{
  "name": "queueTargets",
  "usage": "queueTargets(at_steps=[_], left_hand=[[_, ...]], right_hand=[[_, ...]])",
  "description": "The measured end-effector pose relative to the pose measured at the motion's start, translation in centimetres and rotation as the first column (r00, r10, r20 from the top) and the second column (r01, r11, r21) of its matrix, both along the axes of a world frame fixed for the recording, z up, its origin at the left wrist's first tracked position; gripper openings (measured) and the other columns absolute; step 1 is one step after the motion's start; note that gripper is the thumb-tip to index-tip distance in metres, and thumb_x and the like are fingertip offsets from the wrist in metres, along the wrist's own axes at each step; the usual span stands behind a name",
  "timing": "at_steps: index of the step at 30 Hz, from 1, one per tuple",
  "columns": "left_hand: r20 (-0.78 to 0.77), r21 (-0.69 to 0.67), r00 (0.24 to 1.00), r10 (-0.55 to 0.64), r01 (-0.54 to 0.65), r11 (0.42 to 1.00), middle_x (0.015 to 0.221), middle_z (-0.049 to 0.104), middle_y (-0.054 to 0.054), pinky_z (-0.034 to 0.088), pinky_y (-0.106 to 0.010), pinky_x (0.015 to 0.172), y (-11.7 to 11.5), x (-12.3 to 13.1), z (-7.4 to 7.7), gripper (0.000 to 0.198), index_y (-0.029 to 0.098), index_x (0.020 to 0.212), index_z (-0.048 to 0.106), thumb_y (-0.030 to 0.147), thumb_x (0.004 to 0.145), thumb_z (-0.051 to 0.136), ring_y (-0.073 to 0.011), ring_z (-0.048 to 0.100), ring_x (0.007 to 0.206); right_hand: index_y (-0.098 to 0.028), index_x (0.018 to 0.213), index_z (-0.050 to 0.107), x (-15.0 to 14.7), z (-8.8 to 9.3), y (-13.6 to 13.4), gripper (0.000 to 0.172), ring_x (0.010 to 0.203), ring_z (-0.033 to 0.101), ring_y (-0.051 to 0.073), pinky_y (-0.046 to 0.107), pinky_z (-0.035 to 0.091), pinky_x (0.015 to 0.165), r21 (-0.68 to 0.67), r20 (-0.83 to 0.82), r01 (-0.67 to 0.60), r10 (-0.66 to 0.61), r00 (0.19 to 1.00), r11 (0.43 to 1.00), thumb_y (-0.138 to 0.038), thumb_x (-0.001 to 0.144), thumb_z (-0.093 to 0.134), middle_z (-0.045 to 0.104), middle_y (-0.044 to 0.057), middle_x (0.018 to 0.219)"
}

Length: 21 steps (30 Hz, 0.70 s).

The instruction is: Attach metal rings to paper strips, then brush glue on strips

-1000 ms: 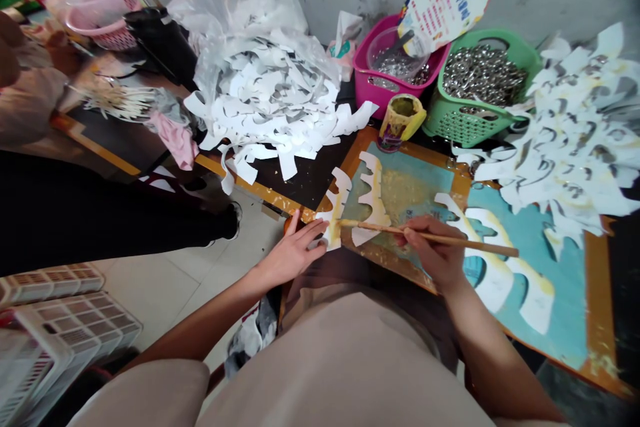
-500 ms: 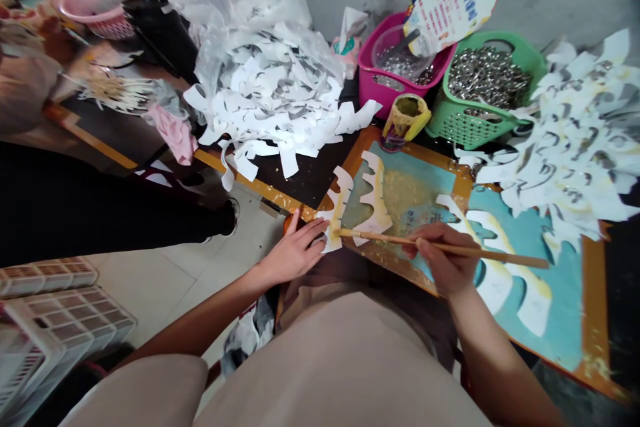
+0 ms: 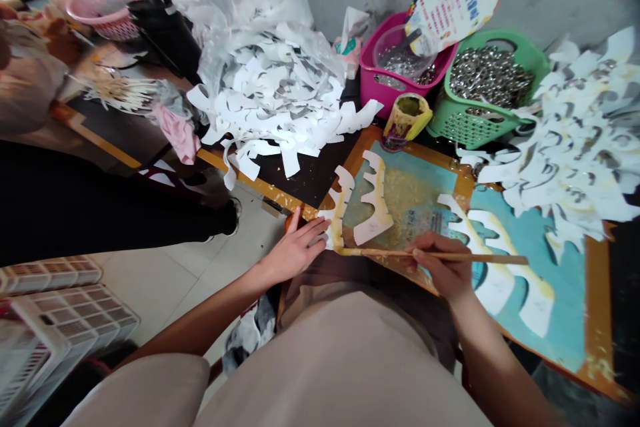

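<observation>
My left hand (image 3: 296,252) lies with fingers stretched on the lower left of a white notched cutout (image 3: 341,197), pressing it to the board. In my right hand (image 3: 443,263) is a long wooden brush (image 3: 480,257), its tip touching the bottom end of that cutout. Yellowish paste marks the cutout's right edge. Beside it lies a second cutout (image 3: 376,203), also with a yellowish edge. Two more cutouts, one of them this pasted piece (image 3: 537,303), rest on the blue-green board (image 3: 555,340) to the right. A paste-smeared can (image 3: 404,121) stands behind the board.
A plastic bag spills a heap of white cutouts (image 3: 285,93) at the back left. Magenta (image 3: 367,83) and green baskets (image 3: 463,130) hold metal pieces. Pasted cutouts (image 3: 590,133) are piled at right. At left are another person's dark-clothed leg (image 3: 115,207) and white crates (image 3: 75,313).
The brush tip has slid down along the near cutout's edge to its bottom end, my right hand moving slightly down and left. My left hand stays in place.
</observation>
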<state>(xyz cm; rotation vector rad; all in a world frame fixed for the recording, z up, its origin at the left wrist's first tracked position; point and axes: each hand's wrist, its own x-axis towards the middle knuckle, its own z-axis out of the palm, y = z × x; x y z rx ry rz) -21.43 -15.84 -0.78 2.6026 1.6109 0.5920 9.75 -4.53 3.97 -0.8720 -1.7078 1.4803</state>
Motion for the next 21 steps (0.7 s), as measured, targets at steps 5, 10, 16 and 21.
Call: queueTargets(at_steps=[5,10,16,21], left_hand=[[-0.013,-0.016,1.0,-0.018,0.018,1.0,0.138,0.061,-0.016,0.0,-0.07,0.121,0.1,-0.2,0.1,0.018,0.016,0.089,0.065,0.013,0.097,0.049,-0.0301,0.053,0.135],[-0.02,-0.03,0.999,-0.044,0.044,0.999,0.139,0.061,-0.015,-0.001,-0.067,0.122,0.3,-0.5,0.4,0.016,0.018,0.091,0.066,0.016,0.096,0.05,-0.029,0.051,0.136],[0.025,-0.066,0.998,-0.05,0.052,0.996,0.141,0.059,-0.015,-0.006,-0.067,0.121,0.2,-0.5,0.6,0.016,0.017,0.092,0.066,0.015,0.095,0.05,-0.0302,0.049,0.138],[0.038,-0.062,0.998,-0.049,0.052,0.997,0.14,0.06,-0.017,-0.006,-0.068,0.12,0.2,-0.4,0.8,0.016,0.016,0.092,0.066,0.014,0.095,0.05,-0.0317,0.05,0.137]], right_hand=[[-0.019,0.076,0.073,1.9,0.6,0.2,0.009,0.043,0.057,0.014,0.025,0.043,0.04,0.014,-0.054,0.129,-0.128,0.99,0.992,-0.026,0.082,0.072,0.065,0.001,0.056],[-0.021,0.078,0.073,1.2,0.2,-0.3,0.011,0.045,0.061,0.017,0.03,0.05,0.041,-0.048,-0.198,0.229,-0.233,0.952,0.972,-0.031,0.081,0.072,0.068,0.002,0.063],[-0.022,0.079,0.073,-0.5,0.1,-0.2,0.011,0.049,0.064,0.017,0.029,0.053,0.046,0.02,-0.033,0.11,-0.109,0.993,0.994,-0.03,0.086,0.069,0.07,0.002,0.065],[-0.024,0.085,0.074,-1.5,0.4,0.3,0.008,0.055,0.068,0.017,0.028,0.055,0.052,0.178,-0.012,0.186,-0.187,0.982,0.966,-0.024,0.088,0.067,0.072,0.001,0.07]])
